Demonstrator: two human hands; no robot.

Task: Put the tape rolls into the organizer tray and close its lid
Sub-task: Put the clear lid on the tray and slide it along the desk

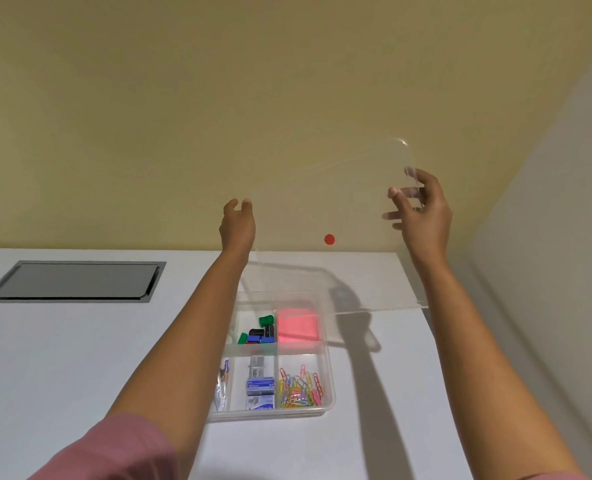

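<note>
Both hands hold the clear lid (pixel 336 230) up in the air above the table (pixel 80 358). The left hand (pixel 237 225) pinches the lid's edge at 9 o'clock; the right hand (pixel 422 206) grips its far corner at 2 o'clock, fingers (pixel 396 214) showing through the plastic. The tray (pixel 329 375) sits open on the table at 6 o'clock from the lid, holding pink sticky notes (pixel 296 329), coloured paper clips (pixel 299 388), binder clips (pixel 258 332) and staple boxes (pixel 260 386). I can't make out any tape rolls.
</note>
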